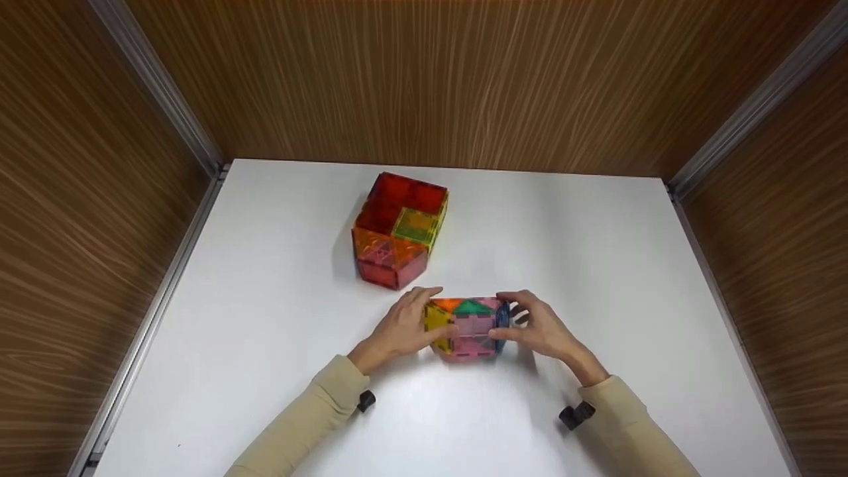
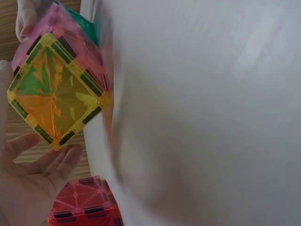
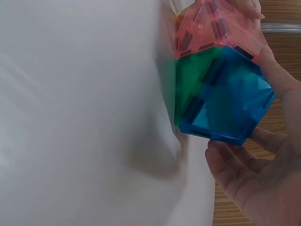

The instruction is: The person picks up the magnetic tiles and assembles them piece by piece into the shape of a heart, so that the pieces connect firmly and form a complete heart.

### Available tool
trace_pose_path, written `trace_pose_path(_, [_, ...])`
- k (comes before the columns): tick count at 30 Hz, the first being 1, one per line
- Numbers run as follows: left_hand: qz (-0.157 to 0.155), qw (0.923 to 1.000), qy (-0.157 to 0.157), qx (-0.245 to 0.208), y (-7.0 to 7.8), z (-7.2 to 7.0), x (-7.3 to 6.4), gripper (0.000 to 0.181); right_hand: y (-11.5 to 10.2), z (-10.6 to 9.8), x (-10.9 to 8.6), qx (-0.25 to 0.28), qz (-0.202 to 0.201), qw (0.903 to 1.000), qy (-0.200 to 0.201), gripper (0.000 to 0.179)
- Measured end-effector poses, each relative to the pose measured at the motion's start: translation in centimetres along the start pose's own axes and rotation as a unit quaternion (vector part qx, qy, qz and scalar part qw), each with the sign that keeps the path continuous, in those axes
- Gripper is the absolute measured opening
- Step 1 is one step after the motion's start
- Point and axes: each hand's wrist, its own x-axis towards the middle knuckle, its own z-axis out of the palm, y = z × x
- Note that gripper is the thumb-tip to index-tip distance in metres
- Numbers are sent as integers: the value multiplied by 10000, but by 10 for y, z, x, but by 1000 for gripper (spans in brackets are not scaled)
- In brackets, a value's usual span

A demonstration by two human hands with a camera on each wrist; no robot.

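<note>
Between the two hands is a small block built of translucent magnetic tiles [image 1: 474, 324], pink along its front with green and orange tiles on the far side. My left hand [image 1: 401, 326] grips its left end, thumb on the near side and fingers behind. A yellow square tile [image 2: 77, 106] covers that end in the left wrist view. My right hand [image 1: 542, 329] holds the opposite end the same way, thumb near the pink face. There, a blue pentagon-shaped tile [image 3: 230, 101] adjoins a green one [image 3: 190, 84] in the right wrist view.
Farther back, left of centre, stands a larger magnetic-tile build [image 1: 407, 195] in red, orange, pink and yellow. The white table [image 1: 596, 252] is bounded by wood-grain panels [image 1: 424, 79] at the back and sides, with metal rails [image 1: 159, 86] at the corners.
</note>
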Motion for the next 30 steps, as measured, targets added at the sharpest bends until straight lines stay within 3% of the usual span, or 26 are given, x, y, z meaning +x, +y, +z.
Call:
trace_pose_path(5, [-170,9998,36,-50,4,1,2,91,1,-2,0,-128,-288,9994,139,78])
trace_pose_path(13, [143,9991,324,242,11,6,2,89,3,-5,1,-440,-577,9971,224,91])
trace_pose_path(23, [516,9919,743,894,20,15,3,85,6,-11,7,-903,-847,9921,183,91])
trace_pose_path(30, [329,9934,777,773,24,18,0,75,10,-12,10,-848,-1084,9904,123,89])
